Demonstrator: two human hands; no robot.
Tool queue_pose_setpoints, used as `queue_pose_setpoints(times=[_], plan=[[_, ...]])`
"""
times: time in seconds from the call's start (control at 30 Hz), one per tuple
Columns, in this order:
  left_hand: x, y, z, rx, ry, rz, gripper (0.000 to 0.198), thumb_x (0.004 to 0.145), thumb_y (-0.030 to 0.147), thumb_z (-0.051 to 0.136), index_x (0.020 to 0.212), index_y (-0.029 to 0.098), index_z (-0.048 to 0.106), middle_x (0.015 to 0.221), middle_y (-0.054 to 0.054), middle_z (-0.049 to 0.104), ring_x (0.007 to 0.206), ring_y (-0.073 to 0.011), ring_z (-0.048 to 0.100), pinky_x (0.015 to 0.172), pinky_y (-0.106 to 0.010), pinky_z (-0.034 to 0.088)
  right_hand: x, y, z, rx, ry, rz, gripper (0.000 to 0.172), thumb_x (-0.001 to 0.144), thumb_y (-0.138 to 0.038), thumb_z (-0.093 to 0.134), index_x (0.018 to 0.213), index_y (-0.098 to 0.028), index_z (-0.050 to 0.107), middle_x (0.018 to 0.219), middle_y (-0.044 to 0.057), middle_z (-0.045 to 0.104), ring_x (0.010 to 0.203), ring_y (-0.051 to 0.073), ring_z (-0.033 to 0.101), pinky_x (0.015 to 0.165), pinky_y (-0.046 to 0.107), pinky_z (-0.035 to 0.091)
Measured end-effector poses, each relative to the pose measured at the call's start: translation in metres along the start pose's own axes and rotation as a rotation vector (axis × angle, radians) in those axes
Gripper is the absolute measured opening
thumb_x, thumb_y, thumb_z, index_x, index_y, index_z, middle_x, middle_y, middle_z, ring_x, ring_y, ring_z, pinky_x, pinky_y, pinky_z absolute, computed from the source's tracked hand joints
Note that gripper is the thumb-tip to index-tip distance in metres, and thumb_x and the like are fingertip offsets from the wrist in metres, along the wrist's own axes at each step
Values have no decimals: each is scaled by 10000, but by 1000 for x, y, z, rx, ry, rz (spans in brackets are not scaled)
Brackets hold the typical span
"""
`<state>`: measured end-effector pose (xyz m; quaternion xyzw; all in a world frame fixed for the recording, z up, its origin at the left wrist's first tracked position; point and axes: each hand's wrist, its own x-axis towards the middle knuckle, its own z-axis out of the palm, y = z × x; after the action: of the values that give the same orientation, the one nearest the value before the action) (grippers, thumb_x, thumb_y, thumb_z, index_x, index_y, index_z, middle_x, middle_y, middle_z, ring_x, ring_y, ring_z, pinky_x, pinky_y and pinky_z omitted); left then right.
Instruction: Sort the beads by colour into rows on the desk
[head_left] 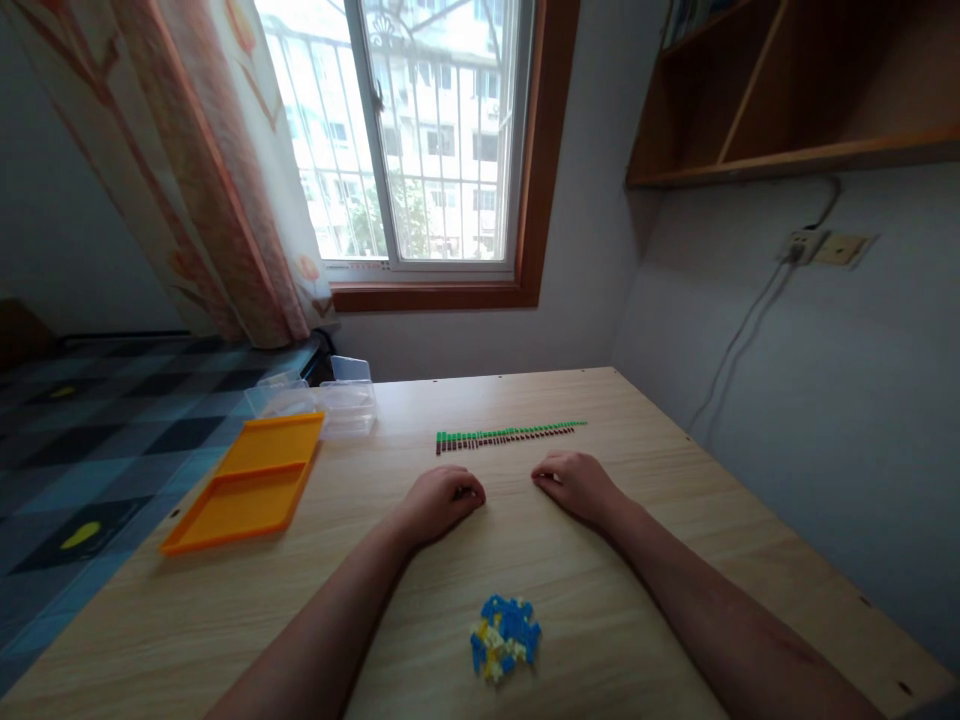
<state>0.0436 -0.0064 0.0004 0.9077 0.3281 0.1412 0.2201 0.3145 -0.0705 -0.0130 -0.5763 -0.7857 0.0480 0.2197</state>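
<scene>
Rows of green and brown pieces (504, 435) run left-to-right beyond the hands (439, 502) (576, 484).

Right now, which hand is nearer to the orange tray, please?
Left. The left hand rests to the right of the tray, apart from it; the right hand is farther away on that same side, beyond the left one.

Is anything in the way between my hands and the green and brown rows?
No, nothing visible. Your left hand and right hand are on the near side of the green and brown rows. The blue and yellow pile lies nearer you, and the orange tray is off left.
</scene>
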Motion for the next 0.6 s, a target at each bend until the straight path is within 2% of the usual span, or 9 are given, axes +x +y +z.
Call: queue_pose_setpoints(times=[0.17,0.27,0.47,0.6], plan=[[0,-1,-1,-1,5,-10,167,831,245,587,839,224,753,860,-23,710,836,-185,620,736,-257,448,-2,62,-11,-51,102,268,197,884,-300,595,938,-269,782,999,29,761,940,199,678,815,279,479],[0,-2,0,-4,8,-1,158,830,245,592,838,226,749,862,-21,708,847,-186,620,743,-258,447,-2,87,-9,-78,219,440,211,877,-306,591,962,-273,782,1030,32,759,962,209,678,805,285,488],[1,-3,1,-3,11,-13,160,822,227,591,843,230,749,868,-18,709,838,-185,621,751,-259,447,0,98,-1,-74,276,461,262,903,-291,545,1043,-276,767,1110,28,731,1007,194,659,844,278,486],[1,-1,1,-3,11,-17,159,818,231,594,840,230,752,867,-19,710,839,-186,621,745,-259,445,0,97,0,-74,304,478,289,878,-210,531,1026,-259,775,1066,47,712,930,185,657,800,274,484]])
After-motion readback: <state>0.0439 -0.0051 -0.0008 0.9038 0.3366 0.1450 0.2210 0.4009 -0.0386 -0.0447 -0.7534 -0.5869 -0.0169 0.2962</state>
